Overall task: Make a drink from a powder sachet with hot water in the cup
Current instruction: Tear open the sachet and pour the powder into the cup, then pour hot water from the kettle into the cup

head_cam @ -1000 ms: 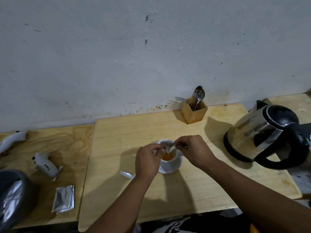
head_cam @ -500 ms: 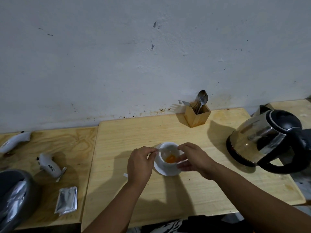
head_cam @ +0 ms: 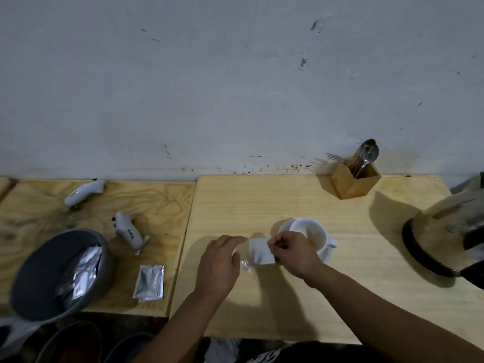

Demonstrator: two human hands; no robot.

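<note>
Sachet (white, flat) pinched in right hand; left hand loose, empty; pale wooden table, scuffed wall.

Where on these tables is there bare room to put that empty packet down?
Bare wood lies between the cup and the cutlery holder, and along the near edge under the right hand. The left table is crowded: grey bowl, flat sachet, two white gadgets.

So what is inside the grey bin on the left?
The bin holds several crumpled silver sachets, piled toward its right wall. Its bottom is dark, and anything under the sachets is covered, so nothing more can be told.
</note>
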